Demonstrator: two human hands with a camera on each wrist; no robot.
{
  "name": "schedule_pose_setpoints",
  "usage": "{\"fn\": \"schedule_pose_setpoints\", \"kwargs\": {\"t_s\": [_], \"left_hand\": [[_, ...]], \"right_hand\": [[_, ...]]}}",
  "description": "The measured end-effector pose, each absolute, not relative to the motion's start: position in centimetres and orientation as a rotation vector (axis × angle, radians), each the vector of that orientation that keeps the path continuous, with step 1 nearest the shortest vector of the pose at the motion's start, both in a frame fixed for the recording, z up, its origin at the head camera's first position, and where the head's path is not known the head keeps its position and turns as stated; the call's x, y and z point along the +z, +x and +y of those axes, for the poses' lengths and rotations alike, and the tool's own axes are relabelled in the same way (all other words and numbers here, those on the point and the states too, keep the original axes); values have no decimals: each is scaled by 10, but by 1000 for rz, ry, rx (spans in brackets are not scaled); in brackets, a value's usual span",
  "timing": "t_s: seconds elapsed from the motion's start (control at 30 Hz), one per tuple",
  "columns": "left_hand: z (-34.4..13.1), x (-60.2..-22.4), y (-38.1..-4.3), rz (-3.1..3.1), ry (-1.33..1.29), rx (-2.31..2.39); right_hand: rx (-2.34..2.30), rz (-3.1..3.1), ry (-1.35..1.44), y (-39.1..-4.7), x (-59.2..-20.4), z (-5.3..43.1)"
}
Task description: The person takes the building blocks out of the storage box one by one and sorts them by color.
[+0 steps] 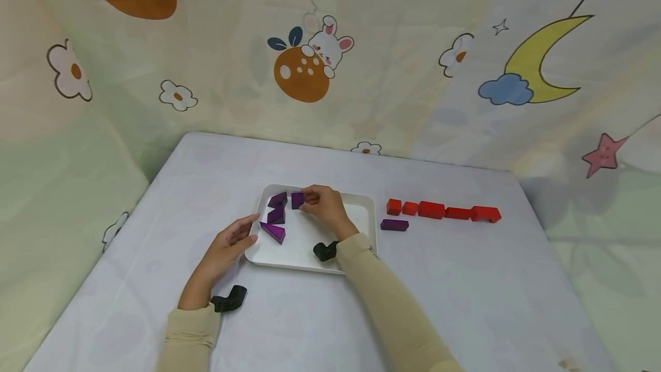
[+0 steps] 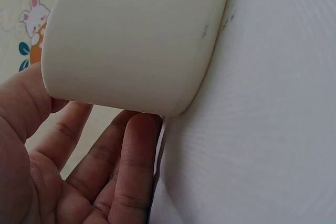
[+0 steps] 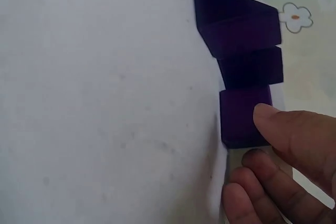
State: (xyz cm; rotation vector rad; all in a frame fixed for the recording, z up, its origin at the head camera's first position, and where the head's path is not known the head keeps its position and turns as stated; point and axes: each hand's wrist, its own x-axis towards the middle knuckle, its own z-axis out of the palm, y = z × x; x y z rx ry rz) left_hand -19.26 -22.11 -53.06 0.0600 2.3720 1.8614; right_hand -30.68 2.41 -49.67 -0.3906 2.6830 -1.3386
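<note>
**Purple cube [image 1: 297, 201] pinched by the right hand [image 1: 327, 205] in the white tray [image 1: 304, 251]**

Head view, with both wrist views. The cube sits inside the tray, left of the frame's centre, just beside three purple angular blocks [image 1: 273, 233] set along the tray's left side. From its flat faces and crisp edges I judge it rigid and light, probably wood or hard plastic, and unlikely to break. Its faces may be a little slippery, so I would take hold across two opposite sides, well down from the corners; a corner grip could let it twist.

Right hand: a narrow pinch. In the right wrist view I see the thumb laid on one cube face, with the other fingertips bent close to the adjoining edge; how firmly they press I cannot tell. The forearm, in a beige sleeve [image 1: 392, 303], slants up from the lower right of the frame and crosses the tray's near rim.

Left hand [image 1: 227, 245]: wide, thumb and fingers spread at the tray's left end, grasping no block. I take this pose to be steadying the tray, whose smooth, stiff wall should offer a firm rest. On the counter [image 1: 299, 314], right of the tray, lie a purple bar [image 1: 395, 225] and a row of red blocks [image 1: 431, 210].
</note>
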Motion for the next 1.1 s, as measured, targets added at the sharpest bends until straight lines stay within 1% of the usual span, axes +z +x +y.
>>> {"fn": "schedule_pose_setpoints", "kwargs": {"t_s": [0.2, 0.43, 0.77, 1.1], "left_hand": [[-219, -530, -193, 2374, 70, 1860], [-218, -528, -192, 2370, 84, 1858], [-222, -525, -191, 2391, 86, 1830], [-221, -527, -191, 2392, 97, 1826]], "right_hand": [[-1211, 2817, -418, -304, -496, 21], [-1221, 2747, -403, -300, -489, 29], [-1501, 2521, -384, -289, -474, 60], [-1819, 2302, -538, -272, -464, 102]]}}
